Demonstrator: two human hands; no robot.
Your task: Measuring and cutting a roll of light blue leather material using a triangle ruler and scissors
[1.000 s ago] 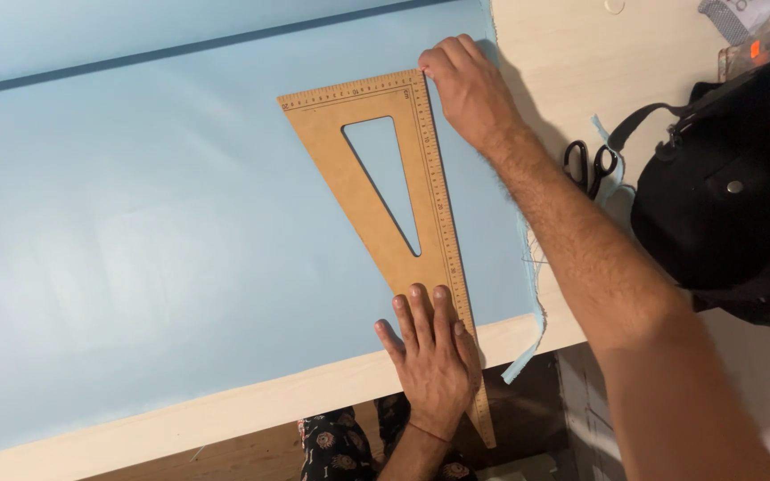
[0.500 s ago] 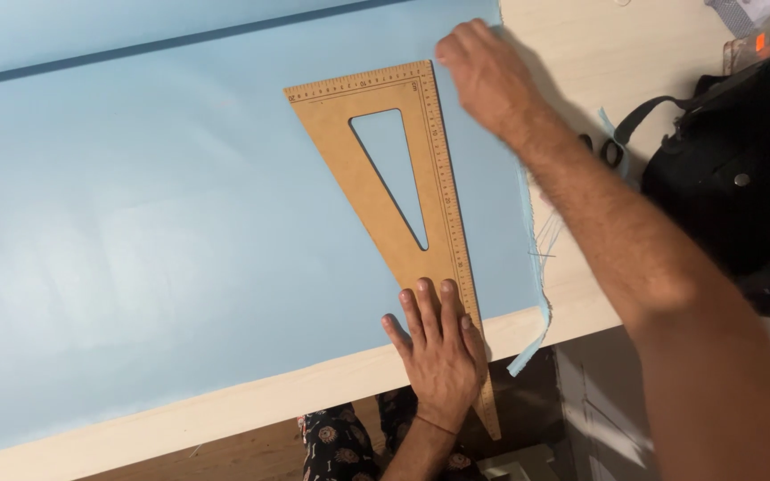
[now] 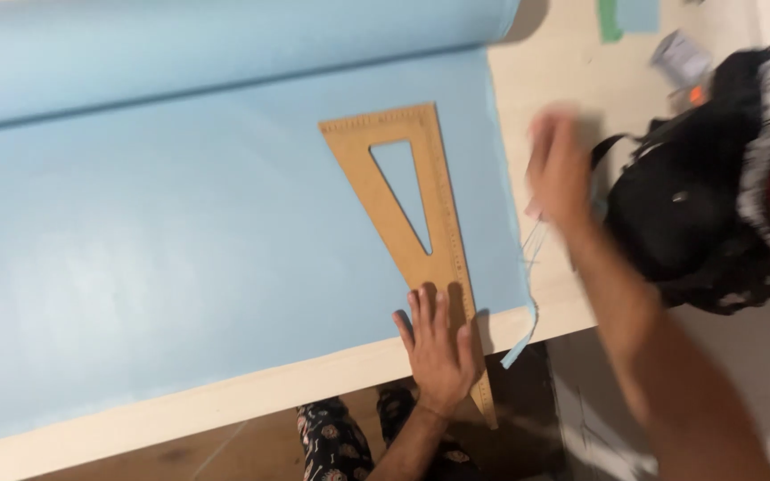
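Note:
A light blue fabric sheet (image 3: 180,223) lies spread over a pale wooden table (image 3: 563,71), unrolled from a roll (image 3: 225,44) at the far side. A wooden triangular set square (image 3: 439,214) with a cut-out middle rests on the fabric near its right edge. My left hand (image 3: 438,347) lies flat with its fingers spread on the set square's narrow tip at the table's near edge. My right hand (image 3: 559,169) is blurred by motion, off the fabric over bare table, between the set square and a black bag (image 3: 679,223). Whether it holds anything cannot be made out.
The black bag with straps sits at the table's right side. A green tape piece (image 3: 610,20) and a small grey object (image 3: 679,58) lie at the far right. A frayed fabric strip (image 3: 519,343) hangs off the near edge. My patterned trouser legs (image 3: 331,436) show below.
My right hand has left the set square's top corner and swung right, off the fabric toward the black bag. My left hand stays pressed on the tip.

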